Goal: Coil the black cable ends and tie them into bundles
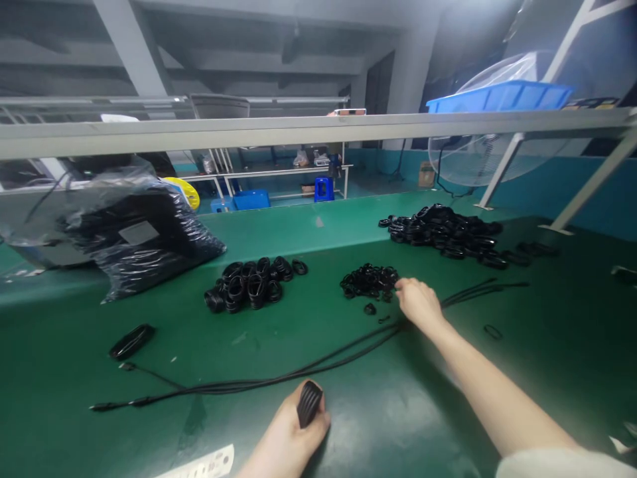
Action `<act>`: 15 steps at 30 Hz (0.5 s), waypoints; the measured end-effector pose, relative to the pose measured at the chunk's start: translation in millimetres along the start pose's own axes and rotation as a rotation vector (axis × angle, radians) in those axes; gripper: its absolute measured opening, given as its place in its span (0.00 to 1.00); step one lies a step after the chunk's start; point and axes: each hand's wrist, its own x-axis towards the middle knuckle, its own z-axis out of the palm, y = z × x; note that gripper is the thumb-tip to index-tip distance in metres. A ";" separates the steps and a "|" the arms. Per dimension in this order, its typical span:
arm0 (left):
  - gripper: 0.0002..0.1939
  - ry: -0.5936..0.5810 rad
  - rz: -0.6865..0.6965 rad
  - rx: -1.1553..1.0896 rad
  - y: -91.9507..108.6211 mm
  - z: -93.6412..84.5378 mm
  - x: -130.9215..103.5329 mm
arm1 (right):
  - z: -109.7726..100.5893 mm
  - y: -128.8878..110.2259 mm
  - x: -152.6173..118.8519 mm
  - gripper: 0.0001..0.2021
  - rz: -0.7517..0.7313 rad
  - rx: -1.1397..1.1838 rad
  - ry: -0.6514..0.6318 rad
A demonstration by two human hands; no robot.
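Observation:
My left hand [288, 431] is closed around a coiled black cable [309, 403], held upright near the front of the table. My right hand [419, 302] reaches to the right edge of a pile of small black rings [368, 280]. Its fingers are curled together at the pile, and what they pinch, if anything, is too small to make out. Between the hands and beyond the left one, long black cables [279, 380] lie stretched across the green table, passing below my right wrist. A few loose small black pieces [369, 309] lie in front of the pile.
Coiled cables form a stack [253, 282] left of centre and a bigger heap [442, 229] at back right. A single coil [132, 342] lies left. A plastic bag [149, 232] of black items stands behind. A ruler [206, 463] lies in front; a shelf beam [279, 127] crosses above.

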 end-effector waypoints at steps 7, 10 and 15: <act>0.16 0.154 0.018 -0.101 -11.1 0.6 7.1 | -3.0 10.9 6.2 0.08 0.090 0.180 -0.039; 0.21 0.256 0.005 -0.177 -10.4 0.6 6.7 | -0.5 -34.2 -42.6 0.12 -0.039 0.457 -0.259; 0.18 0.160 0.036 -0.355 -4.3 3.9 5.9 | 19.3 -90.5 -107.1 0.21 0.067 1.175 -0.821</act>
